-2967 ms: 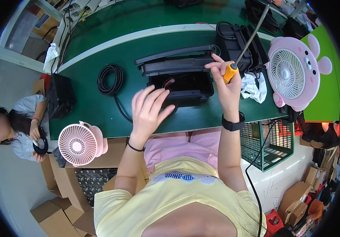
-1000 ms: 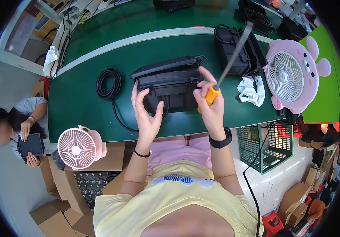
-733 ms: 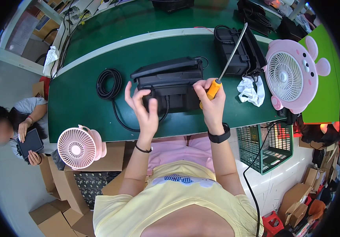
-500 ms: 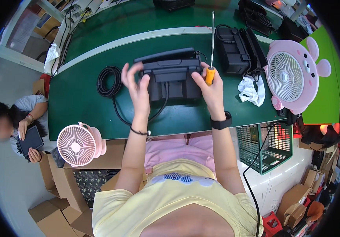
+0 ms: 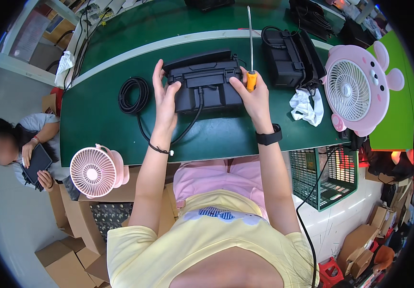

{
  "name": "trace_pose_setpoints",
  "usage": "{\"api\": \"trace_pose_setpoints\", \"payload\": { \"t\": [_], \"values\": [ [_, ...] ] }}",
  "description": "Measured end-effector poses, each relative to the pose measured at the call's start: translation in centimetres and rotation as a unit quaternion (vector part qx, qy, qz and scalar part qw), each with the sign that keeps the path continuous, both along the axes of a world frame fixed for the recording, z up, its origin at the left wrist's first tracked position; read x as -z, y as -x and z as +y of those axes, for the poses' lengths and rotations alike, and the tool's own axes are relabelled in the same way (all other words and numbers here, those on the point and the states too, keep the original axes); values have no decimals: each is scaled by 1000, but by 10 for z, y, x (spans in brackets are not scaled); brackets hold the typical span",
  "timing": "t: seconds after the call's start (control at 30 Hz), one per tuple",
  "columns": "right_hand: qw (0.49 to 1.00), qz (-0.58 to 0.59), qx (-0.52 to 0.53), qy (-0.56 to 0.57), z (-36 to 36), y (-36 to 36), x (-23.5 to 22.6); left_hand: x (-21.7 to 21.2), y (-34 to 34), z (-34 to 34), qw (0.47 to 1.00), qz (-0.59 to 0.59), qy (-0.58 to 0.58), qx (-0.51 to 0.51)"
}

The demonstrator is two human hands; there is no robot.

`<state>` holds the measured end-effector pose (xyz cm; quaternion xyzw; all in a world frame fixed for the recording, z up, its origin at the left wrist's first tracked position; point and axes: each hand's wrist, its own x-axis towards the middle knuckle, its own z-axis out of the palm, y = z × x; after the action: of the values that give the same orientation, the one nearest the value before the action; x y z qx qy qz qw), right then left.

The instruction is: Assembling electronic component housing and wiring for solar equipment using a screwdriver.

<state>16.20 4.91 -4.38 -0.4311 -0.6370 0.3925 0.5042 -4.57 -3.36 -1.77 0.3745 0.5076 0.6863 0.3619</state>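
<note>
A black plastic device box [image 5: 206, 82] with latches and a raised flat lid-like panel is on the green table in front of me. My left hand [image 5: 165, 98] grips its left end, thumb on the near upper edge and fingers along the side. At the right end my right hand [image 5: 255, 98] presses its thumb on the box. That same hand also keeps a screwdriver [image 5: 251, 79] with an orange-yellow handle, its long metal shaft pointing away from me. From the box a black cable [image 5: 198, 113] loops near my left wrist to a coil [image 5: 133, 95] on the left.
A second black box [image 5: 284, 57], a crumpled white cloth [image 5: 307, 106] and a pink animal-shaped fan [image 5: 353, 91] stand right on the table [image 5: 226, 139]. A small pink fan [image 5: 94, 172] is near left. Cardboard boxes and a green crate [image 5: 322, 180] sit below. A seated person [image 5: 36, 144] holds a dark panel at left.
The box has turned slightly, its right end swinging away from me, and its near face shows more. Both hands moved with it; the screwdriver shifted left and farther away.
</note>
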Motion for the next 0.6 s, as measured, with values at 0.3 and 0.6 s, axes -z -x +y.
{"api": "trace_pose_setpoints", "payload": {
  "t": [0.3,0.6],
  "values": [
    [998,-49,31,-25,-3,1,-13,11,-7,0,999,24,-26,-32],
    [982,-187,-21,23,-104,-39,-23,29,-8,-3,983,67,20,-169]
  ]
}}
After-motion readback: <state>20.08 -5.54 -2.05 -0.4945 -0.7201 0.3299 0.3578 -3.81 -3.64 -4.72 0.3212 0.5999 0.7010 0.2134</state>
